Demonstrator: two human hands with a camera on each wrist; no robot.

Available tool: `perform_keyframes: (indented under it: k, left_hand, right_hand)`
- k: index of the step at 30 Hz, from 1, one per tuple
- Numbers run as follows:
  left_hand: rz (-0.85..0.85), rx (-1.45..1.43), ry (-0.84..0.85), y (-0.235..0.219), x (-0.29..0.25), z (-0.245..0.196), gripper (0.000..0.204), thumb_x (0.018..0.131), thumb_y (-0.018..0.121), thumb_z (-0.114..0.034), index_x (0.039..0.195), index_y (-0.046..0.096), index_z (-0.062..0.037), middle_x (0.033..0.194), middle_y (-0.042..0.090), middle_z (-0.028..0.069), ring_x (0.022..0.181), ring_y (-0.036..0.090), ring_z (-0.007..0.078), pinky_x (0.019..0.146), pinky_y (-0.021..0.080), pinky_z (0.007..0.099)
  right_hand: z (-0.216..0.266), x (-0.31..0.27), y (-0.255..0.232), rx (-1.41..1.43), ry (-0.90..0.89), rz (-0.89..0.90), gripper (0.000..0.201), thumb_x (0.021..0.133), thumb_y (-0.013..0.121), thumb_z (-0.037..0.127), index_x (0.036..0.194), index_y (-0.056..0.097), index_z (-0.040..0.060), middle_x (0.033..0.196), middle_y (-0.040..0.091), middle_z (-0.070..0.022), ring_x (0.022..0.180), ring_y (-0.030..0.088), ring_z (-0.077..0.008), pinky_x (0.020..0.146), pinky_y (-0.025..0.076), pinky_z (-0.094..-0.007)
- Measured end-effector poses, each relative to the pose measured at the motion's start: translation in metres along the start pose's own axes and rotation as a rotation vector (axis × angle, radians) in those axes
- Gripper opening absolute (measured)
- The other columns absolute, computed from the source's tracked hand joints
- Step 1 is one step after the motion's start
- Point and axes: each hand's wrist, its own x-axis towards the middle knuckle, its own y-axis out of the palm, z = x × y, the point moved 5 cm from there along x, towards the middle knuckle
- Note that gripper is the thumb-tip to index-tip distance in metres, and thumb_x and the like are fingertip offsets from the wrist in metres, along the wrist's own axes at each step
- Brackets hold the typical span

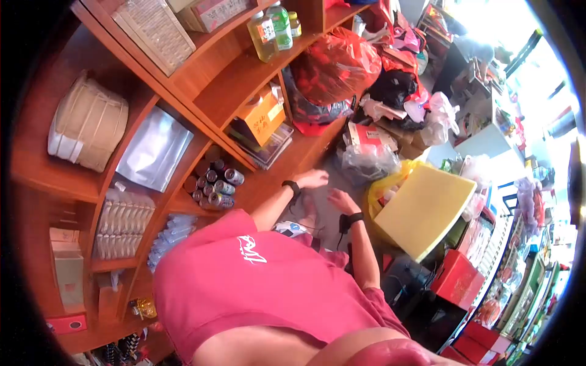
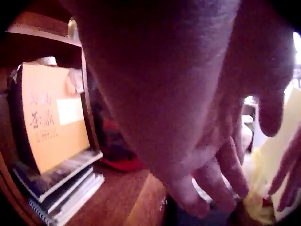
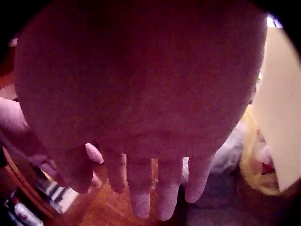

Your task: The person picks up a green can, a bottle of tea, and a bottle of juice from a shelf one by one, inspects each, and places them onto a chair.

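My left hand (image 1: 312, 178) hangs in the air in front of the wooden shelving, its fingers loosely extended and holding nothing. In the left wrist view its spread fingers (image 2: 223, 172) hang downward, near an orange box (image 2: 59, 113) that stands on a stack of books (image 2: 70, 183) in a shelf compartment. Close beside it is my right hand (image 1: 343, 200), also bare of any object, with straight fingers (image 3: 167, 190) pointing down in the right wrist view. A pale yellow slab (image 1: 427, 210) leans to the right of this hand, over a yellow plastic bag (image 1: 373, 198).
Several drink cans (image 1: 213, 186) fill a low compartment on the left. Bottles (image 1: 264, 36) stand on the upper shelf. A red plastic bag (image 1: 339, 64) and other bags heap up ahead. A red box (image 1: 456, 279) and crowded shelves line the right side.
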Motion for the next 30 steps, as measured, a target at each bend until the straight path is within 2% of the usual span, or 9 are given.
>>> perform_keyframes:
  k: [7, 10, 12, 14, 18, 19, 22, 25, 30]
  left_hand:
    - [-0.657, -0.569, 0.231, -0.238, 0.011, -0.082, 0.034, 0.098, 0.059, -0.011, 0.131, 0.056, 0.0006, 0.121, 0.068, 0.0109, 0.111, 0.064, 0.0191, 0.097, 0.052, 0.0325]
    - [-0.863, -0.541, 0.232, -0.32, -0.001, -0.075, 0.027, 0.097, 0.063, -0.014, 0.121, 0.059, -0.0034, 0.111, 0.068, 0.0075, 0.101, 0.064, 0.0146, 0.092, 0.053, 0.0301]
    - [-0.925, -0.732, 0.307, -0.356, 0.0, -0.047, 0.023, 0.095, 0.067, -0.016, 0.114, 0.06, -0.0057, 0.102, 0.066, 0.0024, 0.093, 0.062, 0.0096, 0.087, 0.052, 0.0271]
    - [-1.133, -0.807, 0.304, -0.393, -0.014, -0.047, 0.027, 0.09, 0.073, -0.014, 0.112, 0.059, -0.0067, 0.097, 0.063, -0.0009, 0.088, 0.06, 0.0076, 0.081, 0.051, 0.0237]
    - [-1.486, -0.488, 0.159, -0.434, -0.011, -0.039, 0.074, 0.081, 0.082, -0.022, 0.138, 0.041, -0.0026, 0.131, 0.052, 0.0139, 0.11, 0.056, 0.0241, 0.095, 0.048, 0.0383]
    - [-1.408, -0.515, 0.177, -0.445, -0.006, -0.037, 0.09, 0.078, 0.084, -0.026, 0.147, 0.031, -0.0013, 0.143, 0.043, 0.0181, 0.124, 0.048, 0.0344, 0.104, 0.043, 0.0438]
    - [-1.318, -0.552, 0.265, -0.462, 0.038, -0.003, 0.096, 0.08, 0.083, -0.02, 0.153, 0.023, -0.0015, 0.151, 0.038, 0.017, 0.135, 0.042, 0.0301, 0.111, 0.037, 0.0396]
    - [-1.456, -0.332, 0.24, -0.47, 0.064, 0.016, 0.091, 0.082, 0.082, -0.02, 0.152, 0.026, -0.001, 0.149, 0.041, 0.0148, 0.133, 0.044, 0.0256, 0.111, 0.036, 0.0374]
    - [-1.482, -0.381, 0.21, -0.47, 0.042, 0.006, 0.064, 0.083, 0.081, -0.025, 0.133, 0.049, -0.0006, 0.126, 0.059, 0.0119, 0.117, 0.056, 0.0231, 0.1, 0.044, 0.0372]
  right_hand:
    - [0.203, 0.119, -0.14, -0.07, -0.407, -0.097, 0.037, 0.094, 0.064, 0.017, 0.125, 0.059, -0.0015, 0.11, 0.071, -0.0175, 0.103, 0.069, -0.0274, 0.088, 0.054, -0.0377]
    - [0.287, 0.159, -0.183, -0.143, -0.429, -0.134, 0.039, 0.094, 0.064, 0.01, 0.131, 0.057, -0.0007, 0.113, 0.069, -0.0156, 0.107, 0.067, -0.022, 0.09, 0.053, -0.0352]
    - [0.329, 0.187, -0.204, 0.015, -0.559, -0.163, 0.042, 0.093, 0.065, 0.012, 0.132, 0.056, 0.0024, 0.109, 0.069, -0.0157, 0.103, 0.068, -0.0241, 0.089, 0.053, -0.0357]
    - [0.355, 0.219, -0.214, 0.118, -0.581, -0.116, 0.045, 0.091, 0.065, 0.007, 0.135, 0.053, 0.0013, 0.115, 0.067, -0.0147, 0.107, 0.065, -0.0216, 0.09, 0.052, -0.0344]
    - [0.398, 0.264, -0.223, 0.163, -0.596, -0.107, 0.053, 0.093, 0.065, 0.007, 0.142, 0.046, 0.0025, 0.124, 0.064, -0.0153, 0.115, 0.062, -0.0259, 0.092, 0.052, -0.0358]
    - [0.397, 0.284, -0.222, 0.158, -0.623, -0.078, 0.058, 0.093, 0.064, 0.006, 0.146, 0.04, 0.0033, 0.132, 0.059, -0.016, 0.121, 0.059, -0.0266, 0.093, 0.052, -0.0356]
    - [0.403, 0.312, -0.223, 0.157, -0.722, -0.103, 0.062, 0.093, 0.063, 0.003, 0.149, 0.036, 0.0035, 0.141, 0.052, -0.0161, 0.126, 0.054, -0.0268, 0.094, 0.052, -0.0358]
    - [0.403, 0.334, -0.222, 0.233, -0.725, -0.027, 0.065, 0.093, 0.061, 0.0, 0.151, 0.032, 0.0037, 0.148, 0.045, -0.0147, 0.128, 0.053, -0.0258, 0.095, 0.052, -0.0358]
    - [0.391, 0.368, -0.218, 0.305, -0.75, 0.027, 0.066, 0.093, 0.061, -0.001, 0.152, 0.03, 0.0033, 0.149, 0.043, -0.0159, 0.13, 0.05, -0.0238, 0.097, 0.051, -0.0361]
